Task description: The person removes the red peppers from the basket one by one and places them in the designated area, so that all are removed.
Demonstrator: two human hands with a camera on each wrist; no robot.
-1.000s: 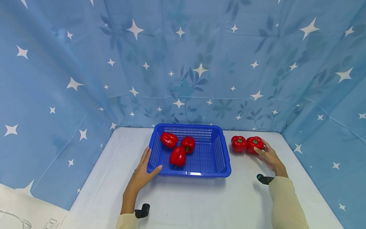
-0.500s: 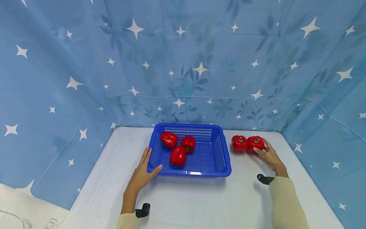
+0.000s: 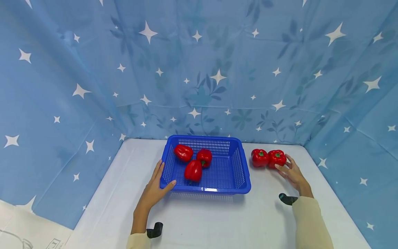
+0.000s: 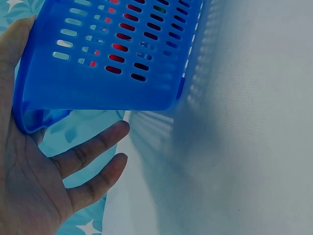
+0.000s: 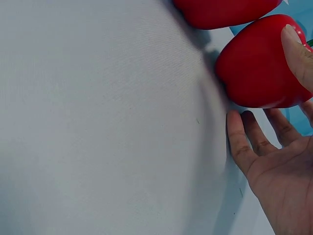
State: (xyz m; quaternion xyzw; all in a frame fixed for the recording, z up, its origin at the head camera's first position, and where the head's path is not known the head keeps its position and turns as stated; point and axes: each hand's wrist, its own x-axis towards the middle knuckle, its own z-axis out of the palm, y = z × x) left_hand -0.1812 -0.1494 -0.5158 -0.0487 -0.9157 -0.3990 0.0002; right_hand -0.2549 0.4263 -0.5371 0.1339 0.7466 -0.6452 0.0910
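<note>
White table, peppers, blue basket.

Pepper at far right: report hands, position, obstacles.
Left hand at basket, near-left corner. Right hand round right pepper, thumb against it. Right pepper outside basket. Left pepper in between.

1. In front of you is a white desk, with its two far corners rounded.
2. Toward its far edge, around the middle, you have a blue basket standing upright, one long side facing you.
3. To your right of it, set apart, sit the left red pepper and the right red pepper, stems up, side by side, touching or nearly so.
</note>
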